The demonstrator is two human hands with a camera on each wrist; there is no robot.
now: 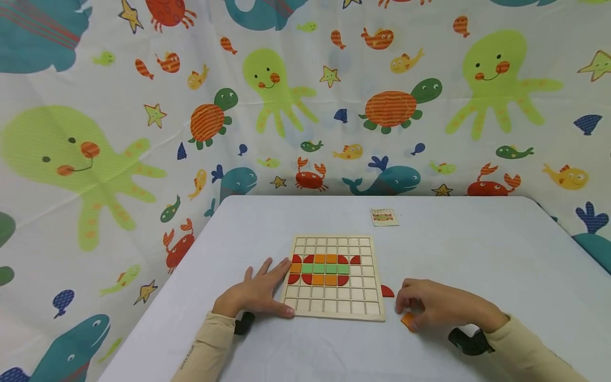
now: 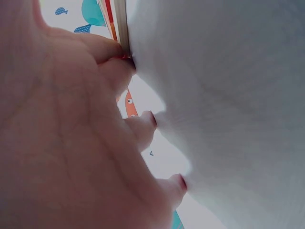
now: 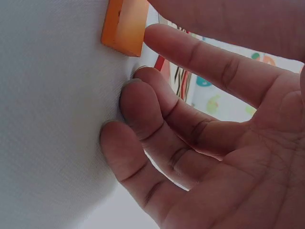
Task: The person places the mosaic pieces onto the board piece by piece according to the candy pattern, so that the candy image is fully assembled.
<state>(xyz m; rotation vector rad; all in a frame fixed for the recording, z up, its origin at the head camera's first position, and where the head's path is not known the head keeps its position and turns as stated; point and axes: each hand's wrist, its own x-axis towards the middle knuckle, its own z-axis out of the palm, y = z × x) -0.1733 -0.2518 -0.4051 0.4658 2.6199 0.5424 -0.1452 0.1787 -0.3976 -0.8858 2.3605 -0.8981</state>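
Note:
A wooden grid board (image 1: 334,306) lies on the table, with red, orange and green pieces set in its middle rows. My left hand (image 1: 260,292) rests at its left edge, fingers spread, thumb at the lower left corner. In the left wrist view the fingertips (image 2: 143,126) touch the white surface and the board edge (image 2: 121,28) shows at the top. To the right of the board, my right hand (image 1: 431,305) pinches an orange block (image 1: 408,321) at the tabletop with thumb and index finger. The right wrist view shows this orange block (image 3: 125,28) at the index fingertip, the other fingers curled.
A red rounded piece (image 1: 387,291) lies between the board's right edge and my right hand. A small pattern card (image 1: 384,218) is near the table's far edge. Behind the white table (image 1: 477,239) hangs a sea-animal curtain (image 1: 296,154).

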